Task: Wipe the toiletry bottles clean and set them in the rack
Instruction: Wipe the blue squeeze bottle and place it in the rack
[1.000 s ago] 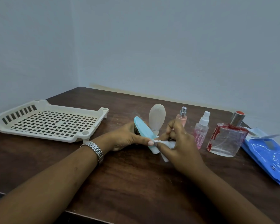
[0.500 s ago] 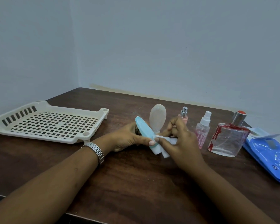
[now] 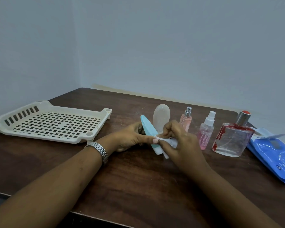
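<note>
My left hand (image 3: 130,139) grips a light blue bottle (image 3: 148,127), tilted with its white cap end toward the table. My right hand (image 3: 179,142) pinches a white wipe (image 3: 171,143) against the bottle's lower part. Behind them a beige oval bottle (image 3: 161,116) stands upright. To its right stand a small pink spray bottle (image 3: 186,119), a clear spray bottle with pink liquid (image 3: 206,132) and a square glass perfume bottle (image 3: 232,139) with red marks. The cream perforated rack (image 3: 44,124) lies at the left with nothing in it.
A blue pack of wipes (image 3: 276,155) lies at the right edge of the dark wooden table (image 3: 138,186). Walls close the table in at the back and left. A metal watch (image 3: 99,152) sits on my left wrist.
My right hand has slid the wipe slightly along the blue bottle's lower end. The left hand keeps the same grip and the other bottles have not moved.
</note>
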Demonstrator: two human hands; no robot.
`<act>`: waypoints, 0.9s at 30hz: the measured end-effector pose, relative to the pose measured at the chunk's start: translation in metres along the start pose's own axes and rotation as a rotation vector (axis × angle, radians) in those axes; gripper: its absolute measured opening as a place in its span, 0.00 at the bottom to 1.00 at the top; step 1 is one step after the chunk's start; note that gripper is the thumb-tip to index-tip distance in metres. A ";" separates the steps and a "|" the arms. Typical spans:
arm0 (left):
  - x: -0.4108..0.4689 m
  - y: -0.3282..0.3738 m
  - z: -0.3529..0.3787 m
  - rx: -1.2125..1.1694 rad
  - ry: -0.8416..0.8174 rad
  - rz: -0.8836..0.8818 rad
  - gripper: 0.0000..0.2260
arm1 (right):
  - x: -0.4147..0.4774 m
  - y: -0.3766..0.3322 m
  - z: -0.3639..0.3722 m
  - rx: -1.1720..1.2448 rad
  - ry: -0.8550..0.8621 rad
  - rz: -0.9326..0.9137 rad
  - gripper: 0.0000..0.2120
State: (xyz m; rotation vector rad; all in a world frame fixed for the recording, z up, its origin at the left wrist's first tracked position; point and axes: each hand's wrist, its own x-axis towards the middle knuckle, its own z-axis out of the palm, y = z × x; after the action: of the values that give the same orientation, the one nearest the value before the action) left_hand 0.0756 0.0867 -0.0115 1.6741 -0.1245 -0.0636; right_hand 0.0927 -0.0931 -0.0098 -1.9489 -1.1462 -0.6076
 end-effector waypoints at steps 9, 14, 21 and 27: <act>0.000 0.002 0.002 0.024 -0.015 0.010 0.08 | 0.001 0.013 0.005 -0.087 0.039 0.020 0.05; -0.002 0.002 0.002 0.011 -0.026 0.021 0.09 | -0.001 0.008 0.005 -0.103 0.028 -0.047 0.05; -0.001 0.002 0.002 0.040 -0.038 0.013 0.08 | 0.004 0.015 0.007 -0.048 0.091 0.065 0.05; -0.003 0.002 0.002 0.028 -0.041 0.024 0.09 | -0.002 0.012 0.000 -0.066 -0.017 -0.036 0.06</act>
State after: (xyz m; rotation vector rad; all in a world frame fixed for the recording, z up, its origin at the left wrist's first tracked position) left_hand 0.0725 0.0850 -0.0097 1.6997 -0.1772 -0.0781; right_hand 0.1022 -0.0977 -0.0156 -1.9957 -1.1875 -0.6568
